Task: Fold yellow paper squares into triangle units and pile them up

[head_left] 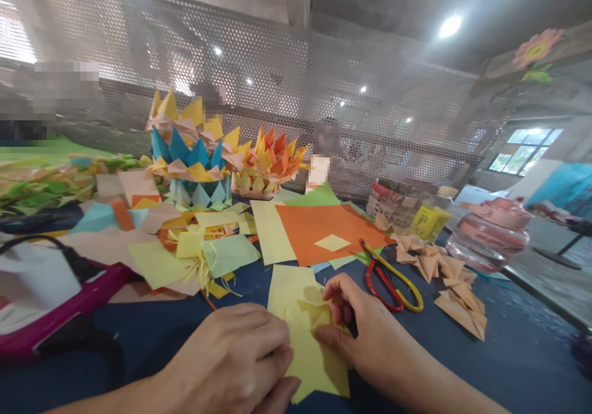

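My right hand [349, 318] pinches a small folded piece of yellow paper [312, 311] between thumb and fingers. Under it lies a strip of yellow paper [289, 287] on the blue tabletop. Close by on the left, my left hand [250, 355] is closed with its fingers curled together at the strip's edge. Its fingertips are turned away, so what they grip is hidden. Red-and-yellow handled scissors [393, 284] rest just beyond my right hand, their tips touching an orange paper sheet [319, 226].
Folded paper crowns [198, 182] stand at the back left behind loose paper scraps [161, 253]. A magenta-and-black tool [87, 300] lies far left. Peach folded pieces [462, 315], a pink-lidded water jug [490, 235] and a yellow-labelled bottle [430, 216] are on the right.
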The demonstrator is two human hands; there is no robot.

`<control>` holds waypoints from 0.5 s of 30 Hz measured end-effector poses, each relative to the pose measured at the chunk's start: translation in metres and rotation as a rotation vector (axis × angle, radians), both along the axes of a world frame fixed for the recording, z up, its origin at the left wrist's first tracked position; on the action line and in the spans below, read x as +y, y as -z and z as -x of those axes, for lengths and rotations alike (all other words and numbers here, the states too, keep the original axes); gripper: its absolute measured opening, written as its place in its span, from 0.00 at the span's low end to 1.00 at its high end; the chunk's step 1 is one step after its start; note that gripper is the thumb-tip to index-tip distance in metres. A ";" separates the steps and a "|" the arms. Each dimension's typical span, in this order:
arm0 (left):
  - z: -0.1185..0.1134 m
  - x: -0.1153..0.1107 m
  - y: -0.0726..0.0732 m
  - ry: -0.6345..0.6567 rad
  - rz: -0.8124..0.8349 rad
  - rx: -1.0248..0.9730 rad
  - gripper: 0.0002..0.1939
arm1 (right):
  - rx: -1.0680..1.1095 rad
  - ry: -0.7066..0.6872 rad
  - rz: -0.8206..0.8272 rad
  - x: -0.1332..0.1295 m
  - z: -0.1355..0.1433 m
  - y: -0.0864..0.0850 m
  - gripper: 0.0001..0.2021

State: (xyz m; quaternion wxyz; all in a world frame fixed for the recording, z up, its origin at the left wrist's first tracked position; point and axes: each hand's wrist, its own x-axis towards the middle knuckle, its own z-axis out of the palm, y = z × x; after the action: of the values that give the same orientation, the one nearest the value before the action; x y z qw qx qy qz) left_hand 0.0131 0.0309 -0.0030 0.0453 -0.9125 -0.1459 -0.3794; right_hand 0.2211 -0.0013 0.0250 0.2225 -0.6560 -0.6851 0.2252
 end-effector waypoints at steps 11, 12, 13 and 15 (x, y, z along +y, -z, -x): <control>-0.003 -0.004 -0.003 0.011 0.119 0.002 0.17 | -0.077 0.136 -0.031 -0.003 0.015 0.003 0.19; -0.003 -0.004 -0.003 0.003 0.117 -0.014 0.17 | -0.070 0.133 -0.027 -0.002 0.014 0.003 0.19; -0.003 -0.004 -0.003 -0.001 0.118 -0.026 0.17 | -0.061 0.127 -0.023 -0.001 0.013 0.003 0.18; -0.004 -0.002 -0.004 0.012 0.135 -0.024 0.17 | -0.038 0.106 -0.013 0.000 0.010 0.001 0.17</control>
State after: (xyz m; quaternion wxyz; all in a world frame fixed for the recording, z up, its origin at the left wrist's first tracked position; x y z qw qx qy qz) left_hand 0.0170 0.0288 0.0005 -0.0204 -0.9098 -0.1663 -0.3799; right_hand 0.2108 -0.0014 0.0236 0.2254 -0.6939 -0.6551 0.1962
